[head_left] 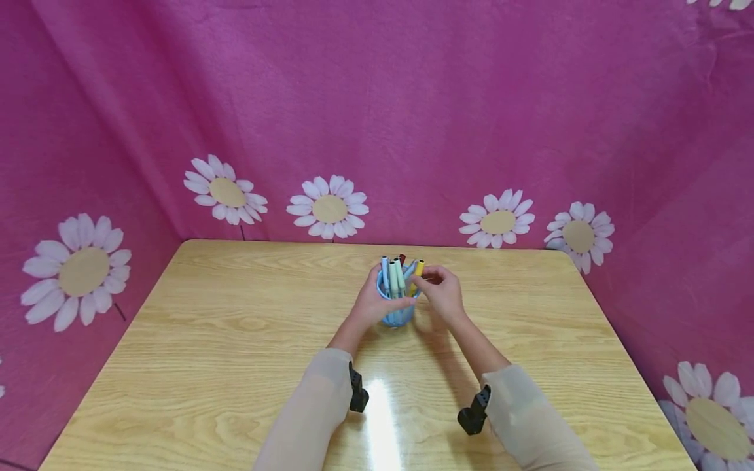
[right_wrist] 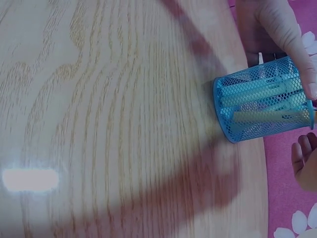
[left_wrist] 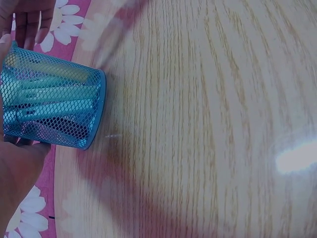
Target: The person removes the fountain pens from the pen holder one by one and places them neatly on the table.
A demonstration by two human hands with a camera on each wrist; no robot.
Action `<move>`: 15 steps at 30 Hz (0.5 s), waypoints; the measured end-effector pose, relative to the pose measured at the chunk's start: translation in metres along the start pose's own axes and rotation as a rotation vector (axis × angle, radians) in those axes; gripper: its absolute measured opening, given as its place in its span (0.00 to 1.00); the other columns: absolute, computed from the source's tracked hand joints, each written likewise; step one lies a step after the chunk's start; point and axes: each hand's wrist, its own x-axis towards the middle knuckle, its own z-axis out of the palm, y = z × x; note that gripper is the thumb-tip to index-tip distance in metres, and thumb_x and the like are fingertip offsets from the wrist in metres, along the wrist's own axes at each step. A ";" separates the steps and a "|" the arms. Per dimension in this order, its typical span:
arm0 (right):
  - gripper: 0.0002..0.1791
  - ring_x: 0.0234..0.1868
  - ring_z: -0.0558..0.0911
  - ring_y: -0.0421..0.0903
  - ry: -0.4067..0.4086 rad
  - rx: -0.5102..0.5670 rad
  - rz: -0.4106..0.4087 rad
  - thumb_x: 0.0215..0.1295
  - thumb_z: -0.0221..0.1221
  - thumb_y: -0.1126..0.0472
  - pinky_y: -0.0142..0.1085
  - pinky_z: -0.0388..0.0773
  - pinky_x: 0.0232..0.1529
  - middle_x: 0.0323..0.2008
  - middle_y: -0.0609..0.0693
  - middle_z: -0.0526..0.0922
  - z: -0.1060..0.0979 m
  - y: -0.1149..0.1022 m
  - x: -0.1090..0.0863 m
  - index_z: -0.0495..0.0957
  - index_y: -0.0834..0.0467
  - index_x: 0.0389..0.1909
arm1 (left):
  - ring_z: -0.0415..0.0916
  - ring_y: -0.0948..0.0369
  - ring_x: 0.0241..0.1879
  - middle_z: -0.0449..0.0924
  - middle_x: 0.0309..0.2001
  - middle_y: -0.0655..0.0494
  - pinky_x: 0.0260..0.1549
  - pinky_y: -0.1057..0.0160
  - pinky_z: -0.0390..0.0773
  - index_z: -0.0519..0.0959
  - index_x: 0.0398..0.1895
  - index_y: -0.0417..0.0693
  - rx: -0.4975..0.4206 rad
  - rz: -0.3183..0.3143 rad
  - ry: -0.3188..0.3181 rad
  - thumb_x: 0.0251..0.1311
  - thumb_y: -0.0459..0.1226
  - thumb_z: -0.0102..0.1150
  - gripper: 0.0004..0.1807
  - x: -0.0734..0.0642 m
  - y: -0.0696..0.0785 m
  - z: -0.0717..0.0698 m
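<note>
A magenta curtain printed with big white daisies hangs behind my desk, whose pale wood grain carries a bright streak of glare toward the near side. My two beige sleeves come in over it from that near side. My left hand is wrapped round the left of a blue mesh cup, its thumb laid across the front just under the rim. My right hand is at the right of the rim, thumb in front and finger behind, pinching a yellow marker; how firmly, I can't tell. The blue mesh cup stands upright close to the desk's far edge, about midway between its two far corners. A small black camera sits at each sleeve's cuff. Beside the yellow marker, pale green markers and a light blue one poke above the rim, with a dark red tip behind them.
</note>
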 end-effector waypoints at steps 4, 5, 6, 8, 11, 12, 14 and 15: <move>0.15 0.33 0.75 0.37 0.055 0.039 -0.028 0.55 0.65 0.62 0.23 0.73 0.33 0.33 0.51 0.79 -0.002 -0.006 0.000 0.77 0.67 0.40 | 0.64 0.55 0.63 0.64 0.65 0.52 0.64 0.53 0.64 0.50 0.71 0.56 -0.005 0.016 0.003 0.37 0.49 0.76 0.58 0.000 -0.001 0.000; 0.15 0.33 0.75 0.37 0.066 0.055 -0.036 0.55 0.65 0.62 0.23 0.73 0.33 0.32 0.50 0.78 -0.003 -0.007 0.000 0.77 0.68 0.40 | 0.64 0.55 0.63 0.65 0.65 0.52 0.64 0.53 0.64 0.50 0.71 0.56 -0.008 0.018 0.004 0.38 0.49 0.76 0.58 0.000 -0.001 0.000; 0.15 0.32 0.75 0.36 0.076 0.068 -0.041 0.55 0.65 0.62 0.23 0.73 0.33 0.31 0.48 0.78 -0.003 -0.008 0.001 0.78 0.68 0.40 | 0.64 0.56 0.63 0.65 0.64 0.52 0.64 0.53 0.64 0.50 0.71 0.55 -0.008 0.019 0.005 0.38 0.49 0.76 0.57 0.000 -0.001 0.000; 0.15 0.31 0.75 0.35 0.090 0.095 -0.049 0.55 0.65 0.62 0.22 0.74 0.31 0.29 0.45 0.77 -0.004 -0.011 0.001 0.78 0.68 0.39 | 0.65 0.56 0.62 0.65 0.64 0.52 0.63 0.53 0.64 0.51 0.71 0.55 -0.010 0.022 0.005 0.38 0.48 0.76 0.56 0.000 0.000 0.000; 0.15 0.28 0.75 0.32 0.103 0.122 -0.045 0.56 0.65 0.62 0.22 0.74 0.30 0.26 0.42 0.76 -0.004 -0.013 0.002 0.77 0.67 0.40 | 0.65 0.56 0.62 0.66 0.63 0.53 0.63 0.54 0.65 0.52 0.70 0.56 -0.009 0.013 0.005 0.38 0.47 0.76 0.56 0.000 0.000 0.000; 0.14 0.27 0.75 0.32 0.106 0.129 -0.042 0.56 0.65 0.62 0.22 0.75 0.30 0.25 0.41 0.76 -0.004 -0.014 0.003 0.77 0.67 0.40 | 0.66 0.56 0.61 0.66 0.63 0.53 0.63 0.54 0.65 0.52 0.70 0.56 -0.007 0.010 0.005 0.38 0.47 0.76 0.56 0.000 0.000 0.000; 0.14 0.25 0.75 0.31 0.109 0.161 -0.037 0.56 0.64 0.63 0.23 0.76 0.30 0.24 0.40 0.76 -0.004 -0.015 0.003 0.76 0.67 0.41 | 0.65 0.56 0.62 0.66 0.63 0.53 0.63 0.54 0.64 0.52 0.70 0.57 -0.007 0.003 0.002 0.38 0.47 0.77 0.56 0.000 0.001 0.000; 0.14 0.25 0.75 0.31 0.109 0.178 -0.033 0.57 0.64 0.63 0.23 0.76 0.30 0.24 0.39 0.76 -0.004 -0.016 0.004 0.76 0.67 0.41 | 0.65 0.56 0.62 0.66 0.63 0.53 0.63 0.54 0.64 0.52 0.70 0.57 -0.004 0.000 0.002 0.37 0.48 0.76 0.56 0.000 0.001 0.000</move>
